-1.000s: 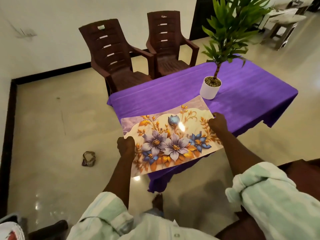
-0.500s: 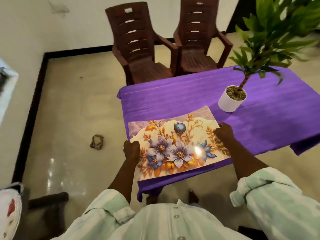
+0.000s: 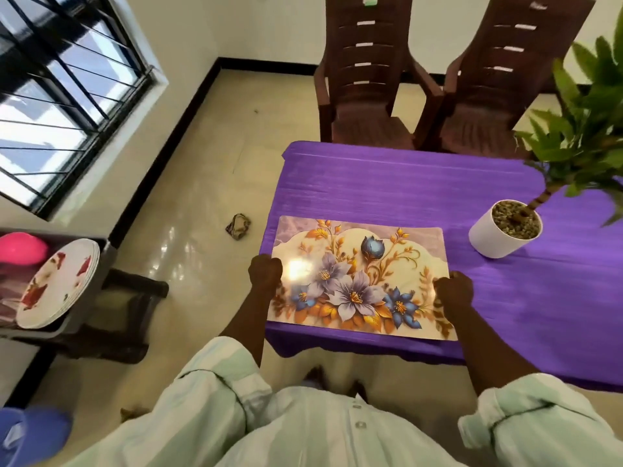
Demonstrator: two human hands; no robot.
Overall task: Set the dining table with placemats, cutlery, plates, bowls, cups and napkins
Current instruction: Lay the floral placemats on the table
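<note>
A glossy floral placemat [image 3: 360, 278] lies flat on the near left corner of the table with the purple cloth [image 3: 387, 183]. My left hand [image 3: 265, 272] grips the mat's left edge. My right hand [image 3: 452, 291] grips its right edge. Both hands are closed on the mat. A stack of white plates with red leaf prints [image 3: 57, 284] leans in a grey crate [image 3: 97, 274] at the far left, next to a pink bowl-like thing [image 3: 20, 247].
A white pot with a green plant [image 3: 505, 230] stands on the table right of the mat. Two brown plastic chairs [image 3: 367, 79] face the far side. A dark stool [image 3: 128, 318] holds the crate. A small rag [image 3: 238, 225] lies on the floor. A barred window is at the left.
The mat has come down flat and square to the table's near edge. My view has swung left and closer, so the crate with plates and the window now show.
</note>
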